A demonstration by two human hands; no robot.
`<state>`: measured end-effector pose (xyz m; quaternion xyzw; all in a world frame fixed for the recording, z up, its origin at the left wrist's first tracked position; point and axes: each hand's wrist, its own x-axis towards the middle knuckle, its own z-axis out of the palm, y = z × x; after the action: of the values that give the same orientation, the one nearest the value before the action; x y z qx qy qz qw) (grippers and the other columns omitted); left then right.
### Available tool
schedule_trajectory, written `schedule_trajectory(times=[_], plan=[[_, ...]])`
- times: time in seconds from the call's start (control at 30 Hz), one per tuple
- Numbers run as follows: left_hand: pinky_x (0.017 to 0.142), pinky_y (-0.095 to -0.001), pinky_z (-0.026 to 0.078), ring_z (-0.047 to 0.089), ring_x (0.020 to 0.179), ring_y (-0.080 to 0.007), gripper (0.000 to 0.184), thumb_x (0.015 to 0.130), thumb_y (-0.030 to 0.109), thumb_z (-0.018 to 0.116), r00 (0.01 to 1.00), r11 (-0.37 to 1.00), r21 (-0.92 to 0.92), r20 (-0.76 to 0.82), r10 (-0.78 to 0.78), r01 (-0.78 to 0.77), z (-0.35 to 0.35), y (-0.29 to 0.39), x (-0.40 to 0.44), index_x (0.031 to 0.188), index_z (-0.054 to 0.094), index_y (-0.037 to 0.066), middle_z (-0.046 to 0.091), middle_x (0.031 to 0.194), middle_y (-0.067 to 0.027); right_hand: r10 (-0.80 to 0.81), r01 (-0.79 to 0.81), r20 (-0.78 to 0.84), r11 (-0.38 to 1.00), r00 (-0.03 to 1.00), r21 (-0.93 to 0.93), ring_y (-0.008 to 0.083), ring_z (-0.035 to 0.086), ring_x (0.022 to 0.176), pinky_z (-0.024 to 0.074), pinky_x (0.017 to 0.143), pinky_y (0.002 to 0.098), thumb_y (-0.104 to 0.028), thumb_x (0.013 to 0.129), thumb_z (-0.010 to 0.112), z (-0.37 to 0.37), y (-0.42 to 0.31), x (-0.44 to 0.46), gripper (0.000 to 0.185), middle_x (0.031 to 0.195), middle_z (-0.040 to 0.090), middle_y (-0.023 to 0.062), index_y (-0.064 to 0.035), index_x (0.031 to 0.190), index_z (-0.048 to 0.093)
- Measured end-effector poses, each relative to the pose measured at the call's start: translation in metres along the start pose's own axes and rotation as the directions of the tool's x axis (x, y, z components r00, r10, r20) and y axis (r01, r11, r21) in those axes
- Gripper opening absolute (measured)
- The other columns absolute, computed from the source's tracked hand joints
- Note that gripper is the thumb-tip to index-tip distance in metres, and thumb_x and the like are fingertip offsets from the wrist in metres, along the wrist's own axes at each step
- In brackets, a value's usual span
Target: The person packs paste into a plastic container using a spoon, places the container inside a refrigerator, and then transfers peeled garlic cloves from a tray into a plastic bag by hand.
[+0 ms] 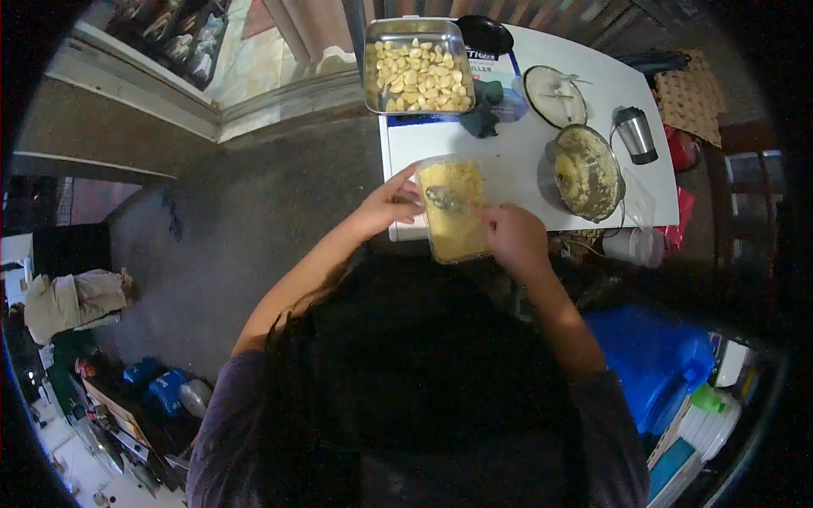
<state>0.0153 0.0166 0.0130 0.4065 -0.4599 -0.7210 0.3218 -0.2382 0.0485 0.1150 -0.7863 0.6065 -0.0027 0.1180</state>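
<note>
A clear rectangular plastic container (458, 256) sits at the table's near edge, its lower end reaching past that edge. Inside is a pale yellow mash (457, 233), smoother at the near end and crumbly at the far end. My left hand (391, 205) grips the container's left side, thumb and fingers bent against the wall. In my right hand (517, 237), closed at the container's right side, is a metal spoon (442, 198). The spoon's bowl rests on the mash, and its handle is mostly hidden by my fingers.
A steel tray (370, 80) of pale yellow pieces stands at the white table's (517, 199) far left. To the right are a glass bowl (611, 182) smeared with yellow mash, a glass lid (542, 89) and a steel cup (635, 135). Dark cloth (481, 121) lies by the tray.
</note>
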Motion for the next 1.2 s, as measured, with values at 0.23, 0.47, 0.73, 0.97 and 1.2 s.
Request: schedule_trajectory(times=[0.23,0.47,0.73,0.97,1.2], plan=[[0.072,-0.0257,0.054,0.060,0.086,-0.0101,0.039,0.100,0.022,0.048,0.996,0.995,-0.035,0.025,-0.091,0.092,-0.012,0.004,0.032,0.137,0.051,0.011,0.061,0.103,-0.0014,0.143,-0.131,-0.124,0.987,0.982,0.097,0.0366,0.062,0.072,0.0499,0.066,0.0459,-0.029,0.090,0.057,-0.021,-0.010,-0.015,0.023,0.076,0.062,0.0157,-0.0222,0.104,0.074],[0.077,-0.0262,0.053,0.059,0.084,-0.0098,0.041,0.102,0.025,0.047,1.000,0.990,-0.141,0.019,-0.007,0.010,-0.012,-0.012,0.035,0.138,0.049,0.006,0.062,0.103,-0.0012,0.241,-0.228,-0.127,0.968,0.962,0.107,0.0350,0.064,0.075,0.0496,0.066,0.0433,-0.023,0.089,0.058,-0.008,-0.016,-0.002,0.025,0.081,0.066,0.0151,-0.0254,0.109,0.073],[0.080,-0.0253,0.050,0.057,0.084,-0.0103,0.040,0.103,0.026,0.046,0.999,0.971,-0.237,0.025,-0.032,0.037,-0.007,-0.003,0.030,0.138,0.050,0.007,0.061,0.100,0.0007,0.285,-0.268,-0.070,0.946,0.956,0.183,0.0348,0.066,0.085,0.0520,0.074,0.0425,-0.023,0.090,0.054,-0.039,-0.018,-0.002,0.026,0.092,0.068,0.0168,-0.0228,0.108,0.073],[0.081,-0.0257,0.050,0.056,0.085,-0.0090,0.038,0.103,0.026,0.048,1.000,0.971,-0.237,0.019,-0.019,0.023,-0.011,-0.013,0.034,0.136,0.052,0.008,0.060,0.097,0.0013,0.413,-0.390,-0.148,0.906,0.898,0.161,0.0365,0.066,0.083,0.0518,0.075,0.0447,-0.017,0.086,0.052,-0.013,-0.032,0.001,0.032,0.090,0.068,0.0177,-0.0235,0.109,0.073],[0.084,-0.0252,0.050,0.056,0.084,-0.0090,0.039,0.102,0.028,0.050,0.999,0.969,-0.246,0.040,-0.007,0.016,-0.014,-0.023,0.042,0.135,0.054,0.007,0.059,0.094,0.0015,0.462,-0.438,-0.114,0.880,0.880,0.182,0.0383,0.065,0.080,0.0515,0.071,0.0461,-0.025,0.091,0.054,0.010,-0.043,-0.009,0.025,0.085,0.066,0.0195,-0.0238,0.108,0.073]])
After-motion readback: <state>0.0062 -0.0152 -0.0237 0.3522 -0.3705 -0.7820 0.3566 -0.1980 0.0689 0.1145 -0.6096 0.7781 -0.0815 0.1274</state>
